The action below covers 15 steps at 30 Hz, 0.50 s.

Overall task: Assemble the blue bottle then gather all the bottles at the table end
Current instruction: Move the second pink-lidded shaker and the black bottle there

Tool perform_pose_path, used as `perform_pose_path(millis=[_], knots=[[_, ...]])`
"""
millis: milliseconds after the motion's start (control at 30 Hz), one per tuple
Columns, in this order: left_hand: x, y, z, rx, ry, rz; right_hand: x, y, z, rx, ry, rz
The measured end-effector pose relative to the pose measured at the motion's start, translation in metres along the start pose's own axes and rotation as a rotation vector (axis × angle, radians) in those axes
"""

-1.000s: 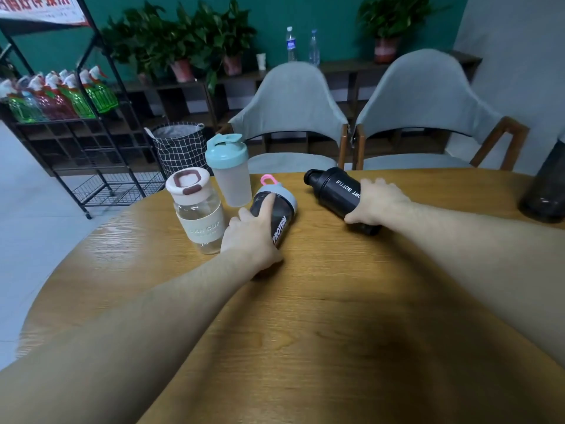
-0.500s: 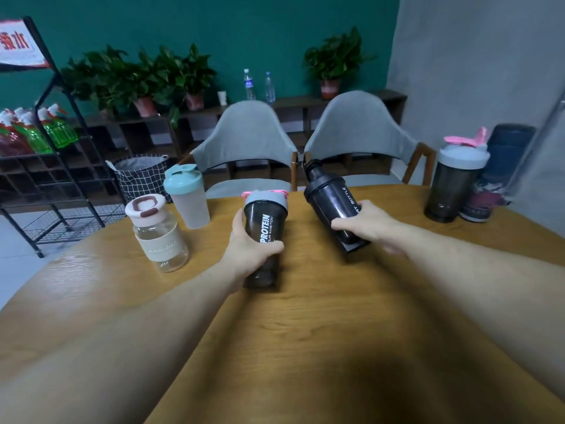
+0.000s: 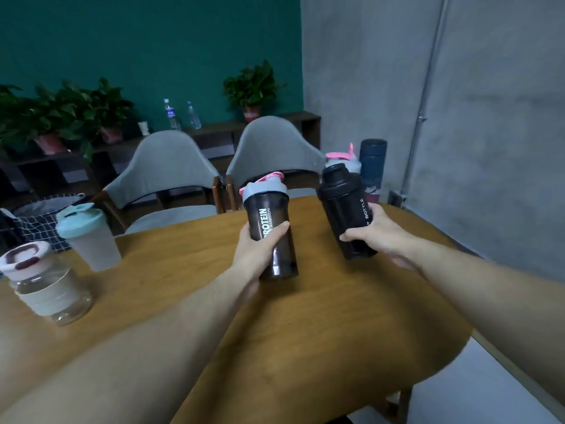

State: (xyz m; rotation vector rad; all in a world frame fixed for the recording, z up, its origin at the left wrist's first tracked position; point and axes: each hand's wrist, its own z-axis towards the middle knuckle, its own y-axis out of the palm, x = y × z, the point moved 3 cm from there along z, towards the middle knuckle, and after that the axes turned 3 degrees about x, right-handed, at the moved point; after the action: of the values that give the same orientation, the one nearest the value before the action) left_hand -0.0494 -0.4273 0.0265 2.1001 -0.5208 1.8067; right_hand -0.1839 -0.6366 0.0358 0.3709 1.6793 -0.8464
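My left hand [image 3: 256, 252] grips a dark shaker bottle with a grey and pink lid [image 3: 270, 215], marked PROTEIN, held upright above the table. My right hand [image 3: 377, 232] grips an all-black sport bottle [image 3: 344, 206], tilted slightly left, also off the table. At the left stand a frosted bottle with a light blue lid [image 3: 87, 234] and a clear bottle with a white and maroon lid [image 3: 42, 283]. Behind the black bottle, at the table's far right end, a grey and pink lidded shaker [image 3: 344, 157] and a dark blue flask [image 3: 373, 163] are partly hidden.
The round wooden table [image 3: 305, 332] ends at the right near a grey wall. Two grey chairs [image 3: 171, 175] stand behind the table. A checked basket [image 3: 33, 218] sits at the left, with potted plants and water bottles on a shelf at the back.
Both hands have lifted their bottles off the table and carried them to the right. My view has swung right, bringing the table's right end and the grey wall closer.
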Motion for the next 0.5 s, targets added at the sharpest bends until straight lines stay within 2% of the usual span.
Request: perform_pose_path(millis=[333,500], knots=[[-0.014,0.109,0.019,-0.108,0.094,0.074,0.057,-0.094,0.017,0.174,0.072,-0.070],[-0.021,0.152,0.041,-0.130,0.148,0.151,0.073,-0.122,0.039,0.165,0.085,-0.068]])
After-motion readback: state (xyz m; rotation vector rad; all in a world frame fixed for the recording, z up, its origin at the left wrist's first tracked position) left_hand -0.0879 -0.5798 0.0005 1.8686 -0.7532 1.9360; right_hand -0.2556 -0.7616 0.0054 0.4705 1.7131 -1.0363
